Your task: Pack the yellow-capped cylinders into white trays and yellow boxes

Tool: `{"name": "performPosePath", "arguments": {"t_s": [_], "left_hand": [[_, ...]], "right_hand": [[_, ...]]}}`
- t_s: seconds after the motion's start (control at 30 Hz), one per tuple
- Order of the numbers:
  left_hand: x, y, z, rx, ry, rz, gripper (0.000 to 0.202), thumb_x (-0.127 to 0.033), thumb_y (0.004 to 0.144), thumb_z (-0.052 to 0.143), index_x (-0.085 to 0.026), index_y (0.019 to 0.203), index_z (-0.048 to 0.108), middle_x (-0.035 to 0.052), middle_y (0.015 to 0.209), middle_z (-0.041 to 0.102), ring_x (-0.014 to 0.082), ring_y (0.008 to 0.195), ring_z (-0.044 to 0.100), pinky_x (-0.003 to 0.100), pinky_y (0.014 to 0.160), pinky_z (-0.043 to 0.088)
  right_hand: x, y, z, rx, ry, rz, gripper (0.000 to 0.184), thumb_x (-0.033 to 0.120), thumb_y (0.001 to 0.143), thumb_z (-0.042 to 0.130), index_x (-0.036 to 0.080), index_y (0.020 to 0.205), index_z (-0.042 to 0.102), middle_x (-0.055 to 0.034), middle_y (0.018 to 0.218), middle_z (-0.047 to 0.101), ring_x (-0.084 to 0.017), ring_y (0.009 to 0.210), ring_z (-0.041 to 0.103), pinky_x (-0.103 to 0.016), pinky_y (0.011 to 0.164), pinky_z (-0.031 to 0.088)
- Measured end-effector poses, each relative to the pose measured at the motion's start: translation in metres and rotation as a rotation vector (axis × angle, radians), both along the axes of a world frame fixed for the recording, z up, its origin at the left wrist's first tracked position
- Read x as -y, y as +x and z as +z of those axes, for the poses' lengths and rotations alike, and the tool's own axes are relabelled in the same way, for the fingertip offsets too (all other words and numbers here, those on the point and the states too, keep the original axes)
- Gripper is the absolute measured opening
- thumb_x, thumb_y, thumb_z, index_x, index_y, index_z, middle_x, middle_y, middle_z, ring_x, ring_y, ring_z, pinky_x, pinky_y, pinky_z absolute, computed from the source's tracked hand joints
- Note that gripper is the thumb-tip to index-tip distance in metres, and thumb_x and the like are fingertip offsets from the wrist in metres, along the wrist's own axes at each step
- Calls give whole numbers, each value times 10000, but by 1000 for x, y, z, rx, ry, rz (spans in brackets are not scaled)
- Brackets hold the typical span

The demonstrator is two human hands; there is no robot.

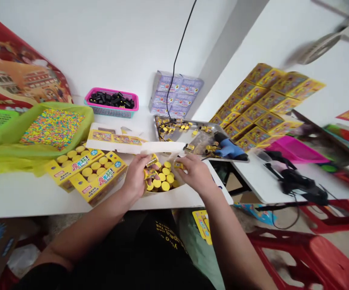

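Note:
My left hand (pixel 136 176) pinches a small yellow-and-gold tube (pixel 151 160) above an open white-lined box (pixel 159 187) of yellow-capped cups. A second yellow piece (pixel 149 173) lies against my left fingers. My right hand (pixel 195 174) grips a similar small yellow piece (pixel 178 165) at the box's right side. Two yellow printed display boxes (pixel 98 177) with round yellow lids stand left of my left hand. Behind my hands lies a flat printed card sheet (pixel 114 139). A metal tray (pixel 174 131) holds many small gold-and-black pieces and a blue-handled glue gun (pixel 231 148).
A yellow-green bag (pixel 52 129) of multicoloured sprinkles sits at left, with a pink basket (pixel 111 102) of black pieces behind. Wrapped purple-and-white packs (pixel 174 92) stand by the wall. Stacked yellow cards (pixel 261 104) rise at right. Black cables, a pink dustpan and red stools lie beyond.

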State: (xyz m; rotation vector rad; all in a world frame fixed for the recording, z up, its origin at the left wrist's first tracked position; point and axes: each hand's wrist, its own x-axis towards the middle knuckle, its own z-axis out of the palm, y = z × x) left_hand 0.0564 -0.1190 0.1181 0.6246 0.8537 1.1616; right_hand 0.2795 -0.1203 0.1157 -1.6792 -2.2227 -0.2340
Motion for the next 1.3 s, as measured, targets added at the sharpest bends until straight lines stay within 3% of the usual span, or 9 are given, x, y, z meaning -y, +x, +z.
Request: {"name": "performPosePath", "arguments": {"t_s": [0.17,0.33,0.47,0.6,0.77,0.9,1.03,1.17,1.3], "left_hand": [[1,-3,-3,-109,60,-14,367,-433,675,809,-198,859,595,-4,671,663,150,426,614,182,308,260],[1,-6,-3,-187,119,-44,343,-429,667,839,-191,852,673,-13,630,633,128,426,582,180,330,260],[0,-6,-6,-201,134,-14,355,-396,654,871,-197,862,663,-27,632,617,125,458,578,177,344,271],[-2,-1,-10,-198,170,15,367,-270,588,928,-196,802,639,-62,609,571,94,478,534,175,397,328],[-9,18,-12,-238,295,-131,319,-237,590,936,-193,734,655,-58,594,554,86,482,513,197,443,391],[-11,33,-5,-276,262,-320,317,-393,687,890,-179,733,661,-5,630,613,101,413,540,205,373,322],[-9,38,-3,-154,127,-389,385,-512,714,849,-175,793,680,57,695,691,154,415,614,193,327,230],[-6,39,-4,-137,90,-392,354,-452,695,863,-164,794,683,73,713,712,169,430,635,194,326,229],[-6,35,-1,-155,94,-272,343,-446,697,845,-173,813,673,48,693,705,148,429,616,194,346,224]], "right_hand": [[-9,-19,4,293,-154,19,273,50,782,596,130,1017,710,-144,983,685,-284,973,597,-347,784,475],[-22,-22,1,354,-233,70,268,32,799,606,129,1032,697,-166,1121,674,-299,1059,577,-366,828,490],[-23,-16,-10,210,-131,38,289,67,821,624,141,1091,693,-151,1143,670,-285,1062,576,-386,902,504],[-11,-9,-14,-160,-4,49,162,166,864,637,173,996,730,-117,995,681,-269,980,612,-404,877,533],[14,-16,7,-621,-131,296,361,384,845,736,227,1169,719,-59,969,703,-203,855,649,-305,673,530],[24,-15,20,-632,-193,289,290,354,843,729,212,1095,753,-35,882,704,-153,715,608,-282,634,497],[29,-5,10,-682,-146,214,338,349,812,737,221,1125,733,-23,865,678,-158,735,604,-286,648,517],[31,3,-3,-616,-79,213,291,319,829,711,231,1105,733,-23,851,663,-168,750,609,-299,683,523],[28,6,-3,-324,-42,148,322,247,849,674,226,1167,713,-47,887,660,-201,815,623,-321,736,514]]}}
